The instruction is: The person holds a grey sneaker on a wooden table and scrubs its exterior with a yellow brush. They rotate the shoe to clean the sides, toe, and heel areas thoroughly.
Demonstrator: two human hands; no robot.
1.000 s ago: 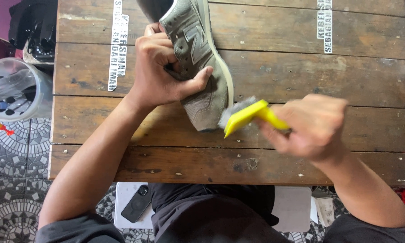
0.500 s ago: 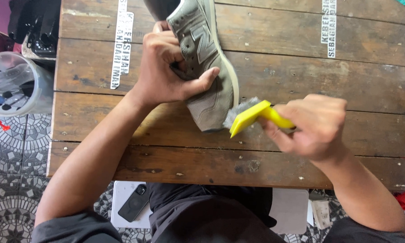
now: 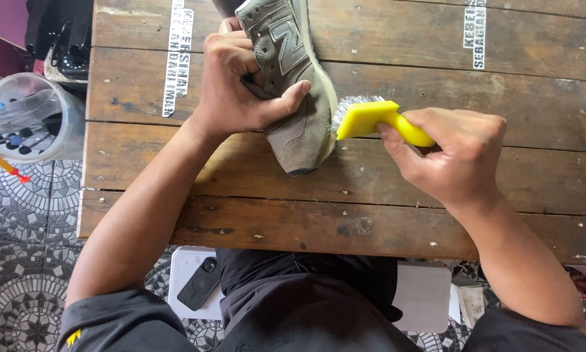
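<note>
Here, from the head camera, the left hand (image 3: 241,91) wraps its fingers tight around the middle of a grey-green sneaker (image 3: 296,85), thumb pressed along the upper, holding it on its side on the plank table (image 3: 501,78). The right hand (image 3: 452,156) has its fingers curled shut on the handle of a yellow brush (image 3: 377,120), whose bristles touch the shoe's sole edge near the toe. A clear plastic tub (image 3: 29,114) of pens stands left of the table, and a phone (image 3: 198,293) lies on a white box by the person's lap.
</note>
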